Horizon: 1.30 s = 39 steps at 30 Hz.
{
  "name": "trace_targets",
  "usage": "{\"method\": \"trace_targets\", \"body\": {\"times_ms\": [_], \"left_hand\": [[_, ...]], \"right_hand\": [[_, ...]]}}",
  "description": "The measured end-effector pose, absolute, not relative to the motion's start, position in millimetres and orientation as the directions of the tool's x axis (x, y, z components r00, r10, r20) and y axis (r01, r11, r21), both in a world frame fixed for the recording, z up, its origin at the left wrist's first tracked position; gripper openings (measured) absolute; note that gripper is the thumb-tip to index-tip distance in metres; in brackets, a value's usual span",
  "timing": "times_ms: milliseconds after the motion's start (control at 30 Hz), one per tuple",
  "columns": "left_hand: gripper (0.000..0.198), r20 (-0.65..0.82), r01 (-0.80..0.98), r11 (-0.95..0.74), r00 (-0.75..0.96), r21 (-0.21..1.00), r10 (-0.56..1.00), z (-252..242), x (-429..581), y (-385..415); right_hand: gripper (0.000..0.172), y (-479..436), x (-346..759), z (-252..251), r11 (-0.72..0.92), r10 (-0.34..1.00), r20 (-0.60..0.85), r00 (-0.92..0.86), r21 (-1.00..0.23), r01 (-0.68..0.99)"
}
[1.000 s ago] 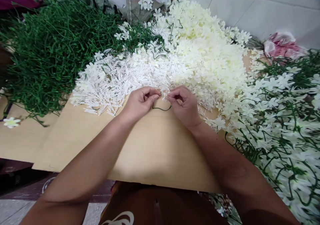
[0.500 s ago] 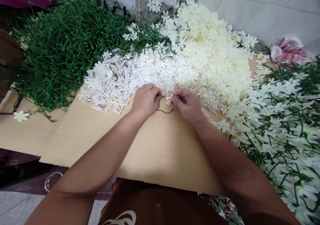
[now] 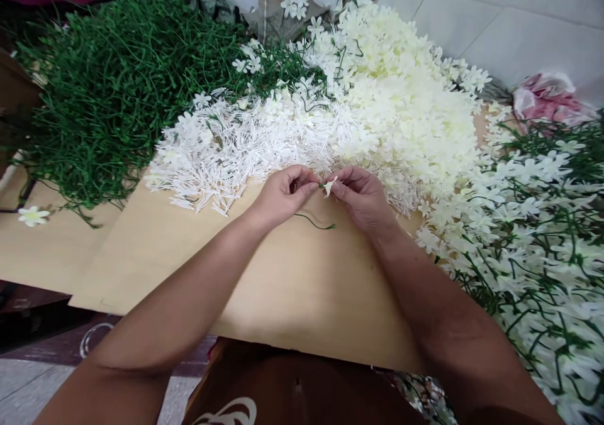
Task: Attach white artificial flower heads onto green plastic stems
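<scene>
Between my fingertips, over the cardboard (image 3: 283,287), is a small white artificial flower (image 3: 329,187). My right hand (image 3: 361,195) is closed in a pinch on it. My left hand (image 3: 290,195) pinches a green plastic stem (image 3: 316,225), whose loose end curves out below the fingers toward the right. The stem's other end meets the flower's base between the two hands; the fingers partly hide that joint. Just beyond my hands lies a heap of thin white sticks (image 3: 274,139).
A large pile of green stems (image 3: 117,92) is at the left back, cream petals (image 3: 406,110) at the back right. Stemmed white flowers (image 3: 542,242) cover the right side. A single flower (image 3: 33,215) lies at far left. A tiled wall (image 3: 509,22) stands behind.
My left hand has turned so its thumb and fingers show, and shifted slightly right. The flower has tilted sideways, and the stem's loose end has moved a little down and right.
</scene>
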State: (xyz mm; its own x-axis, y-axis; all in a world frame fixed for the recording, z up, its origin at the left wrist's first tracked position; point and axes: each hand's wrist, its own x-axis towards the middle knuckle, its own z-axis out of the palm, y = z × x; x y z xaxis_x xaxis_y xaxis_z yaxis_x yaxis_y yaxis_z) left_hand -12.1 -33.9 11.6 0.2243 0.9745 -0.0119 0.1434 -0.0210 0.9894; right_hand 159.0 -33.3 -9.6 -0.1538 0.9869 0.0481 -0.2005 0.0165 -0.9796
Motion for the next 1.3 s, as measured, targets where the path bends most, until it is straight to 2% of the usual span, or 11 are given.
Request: {"method": "trace_targets", "body": {"times_ms": [167,300,500,733,900,1300], "left_hand": [[0.013,-0.021,0.129,-0.009,0.229,0.992,0.973,11.7,-15.6,-33.5],[0.015,-0.046,0.129,0.017,0.226,0.991,0.973,12.6,-16.3,-33.8],[0.02,-0.074,0.057,0.062,0.242,0.996,0.968,17.6,-18.0,-34.3],[0.013,-0.117,0.051,0.109,0.209,0.993,0.971,18.1,-15.2,-33.5],[0.014,-0.122,-0.043,0.129,0.148,0.991,0.981,14.2,-9.1,-37.0],[0.015,-0.165,-0.063,0.18,0.19,0.982,0.968,11.4,-8.7,-36.7]], "right_hand": [[0.031,-34.3,158.3,-11.2,0.079,0.988,0.096,-0.117,-0.986,-0.144],[0.03,-37.8,157.3,-9.6,0.214,0.974,0.214,-0.079,-0.977,-0.017],[0.016,-44.8,154.4,-8.7,0.406,0.912,0.393,-0.119,-0.906,0.121],[0.013,-51.8,148.6,-7.7,0.457,0.889,0.442,-0.117,-0.86,0.225],[0.012,-55.3,144.4,-8.8,0.495,0.869,0.488,-0.084,-0.849,0.184],[0.018,-55.9,139.7,-8.2,0.402,0.915,0.399,-0.066,-0.914,0.049]]}}
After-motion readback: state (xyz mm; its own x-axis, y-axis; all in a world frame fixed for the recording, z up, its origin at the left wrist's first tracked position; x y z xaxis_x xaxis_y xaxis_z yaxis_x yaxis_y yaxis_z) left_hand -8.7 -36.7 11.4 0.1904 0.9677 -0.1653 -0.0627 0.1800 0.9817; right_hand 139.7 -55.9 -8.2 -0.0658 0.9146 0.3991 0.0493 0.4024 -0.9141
